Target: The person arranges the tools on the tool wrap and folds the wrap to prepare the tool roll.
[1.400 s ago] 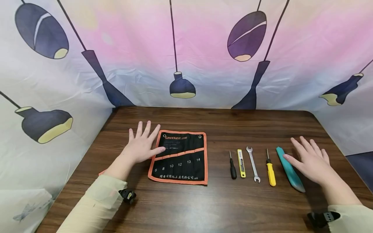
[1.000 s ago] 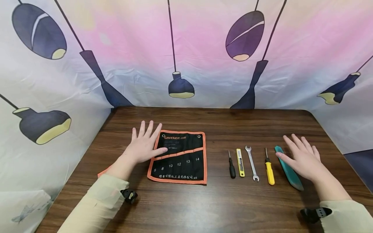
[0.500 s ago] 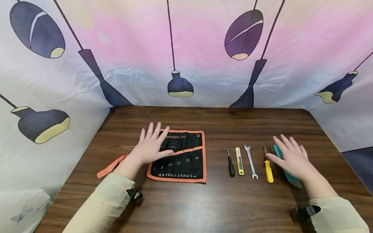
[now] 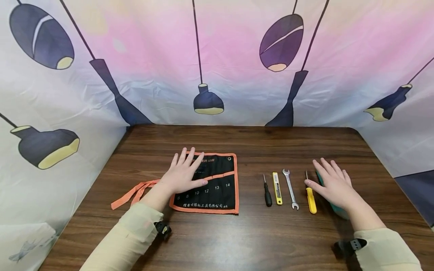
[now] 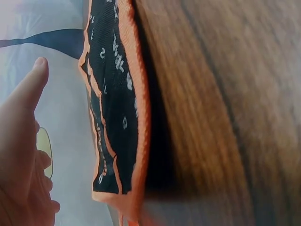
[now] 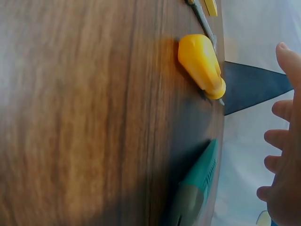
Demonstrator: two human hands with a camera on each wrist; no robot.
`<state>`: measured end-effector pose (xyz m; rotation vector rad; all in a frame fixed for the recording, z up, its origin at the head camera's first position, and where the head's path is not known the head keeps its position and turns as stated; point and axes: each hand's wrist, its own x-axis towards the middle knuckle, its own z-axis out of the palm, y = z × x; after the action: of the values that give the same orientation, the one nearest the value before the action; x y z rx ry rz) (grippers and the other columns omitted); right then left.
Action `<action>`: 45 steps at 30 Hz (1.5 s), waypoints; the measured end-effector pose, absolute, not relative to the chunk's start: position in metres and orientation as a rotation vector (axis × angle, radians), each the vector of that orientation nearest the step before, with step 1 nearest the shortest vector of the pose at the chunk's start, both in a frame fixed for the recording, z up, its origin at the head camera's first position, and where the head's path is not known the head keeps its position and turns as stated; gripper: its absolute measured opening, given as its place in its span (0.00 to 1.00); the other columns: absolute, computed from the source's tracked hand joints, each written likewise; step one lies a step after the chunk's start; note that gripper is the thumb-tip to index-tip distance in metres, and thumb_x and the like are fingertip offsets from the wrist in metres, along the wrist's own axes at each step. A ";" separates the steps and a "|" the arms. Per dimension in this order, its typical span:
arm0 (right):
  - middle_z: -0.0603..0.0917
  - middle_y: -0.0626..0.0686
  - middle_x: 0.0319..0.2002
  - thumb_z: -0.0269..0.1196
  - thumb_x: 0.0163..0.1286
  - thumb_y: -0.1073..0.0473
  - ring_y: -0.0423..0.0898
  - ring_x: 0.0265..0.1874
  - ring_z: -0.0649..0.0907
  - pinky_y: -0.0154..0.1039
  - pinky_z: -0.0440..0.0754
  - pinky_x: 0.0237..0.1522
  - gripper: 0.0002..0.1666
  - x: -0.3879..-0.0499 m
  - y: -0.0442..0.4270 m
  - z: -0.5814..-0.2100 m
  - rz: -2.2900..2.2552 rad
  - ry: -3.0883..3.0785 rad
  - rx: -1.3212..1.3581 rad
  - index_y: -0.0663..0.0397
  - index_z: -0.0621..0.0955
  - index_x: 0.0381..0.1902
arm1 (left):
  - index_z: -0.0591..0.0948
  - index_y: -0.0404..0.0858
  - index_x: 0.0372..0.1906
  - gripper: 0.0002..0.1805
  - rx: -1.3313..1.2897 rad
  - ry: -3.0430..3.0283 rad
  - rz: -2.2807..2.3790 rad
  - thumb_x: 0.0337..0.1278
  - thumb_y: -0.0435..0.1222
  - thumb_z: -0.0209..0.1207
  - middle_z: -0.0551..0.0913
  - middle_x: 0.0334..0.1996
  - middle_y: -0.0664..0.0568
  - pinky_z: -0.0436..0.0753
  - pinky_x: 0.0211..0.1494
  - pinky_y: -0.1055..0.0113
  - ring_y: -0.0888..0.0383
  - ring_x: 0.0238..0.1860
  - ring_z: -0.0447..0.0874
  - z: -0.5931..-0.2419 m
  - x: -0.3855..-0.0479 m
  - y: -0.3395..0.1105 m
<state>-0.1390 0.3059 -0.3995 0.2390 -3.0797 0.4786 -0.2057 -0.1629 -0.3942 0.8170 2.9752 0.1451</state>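
My left hand, fingers spread, is over the upper left part of a black tool pouch with orange edging and printed size numbers. In the left wrist view that hand appears apart from the pouch. Spread fingers also mark my right hand, which hovers above a teal-handled tool and partly hides it. Close to its thumb lies a yellow-handled screwdriver. The right wrist view has the yellow handle and the teal tool on the table below the hand.
Left of the yellow screwdriver lie a double open-ended wrench, a slim yellow labelled case and a small black screwdriver. Orange ties trail from the pouch's left side. A printed curtain stands behind the wooden table.
My left hand has moved right, further over the pouch, uncovering more of the orange ties. The right hand has shifted left over the teal tool. The tools still lie in their row.
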 end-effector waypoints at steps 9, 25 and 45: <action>0.52 0.72 0.68 0.51 0.66 0.33 0.72 0.66 0.49 0.72 0.43 0.56 0.49 -0.140 0.301 -0.402 0.482 -3.066 0.262 0.64 0.55 0.71 | 0.49 0.46 0.74 0.48 0.900 2.966 0.104 0.55 0.66 0.48 0.40 0.73 0.37 0.41 0.67 0.41 0.38 0.71 0.33 -0.404 -0.206 -0.157; 0.53 0.72 0.68 0.54 0.66 0.35 0.72 0.65 0.50 0.72 0.45 0.56 0.49 -0.139 0.297 -0.408 0.525 -3.063 0.284 0.64 0.57 0.70 | 0.48 0.49 0.75 0.48 0.854 2.888 0.185 0.54 0.67 0.48 0.40 0.73 0.40 0.48 0.66 0.40 0.40 0.72 0.36 -0.415 -0.204 -0.146; 0.53 0.73 0.68 0.55 0.66 0.36 0.72 0.65 0.51 0.72 0.47 0.56 0.49 -0.139 0.297 -0.409 0.555 -3.051 0.301 0.65 0.55 0.71 | 0.44 0.51 0.75 0.49 0.768 2.816 0.259 0.53 0.71 0.42 0.39 0.73 0.42 0.45 0.68 0.44 0.41 0.72 0.34 -0.430 -0.206 -0.139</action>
<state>-0.1388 0.2966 -0.4091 0.3010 -3.0514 0.5553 -0.2057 -0.1392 -0.4303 0.7685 2.8161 0.2589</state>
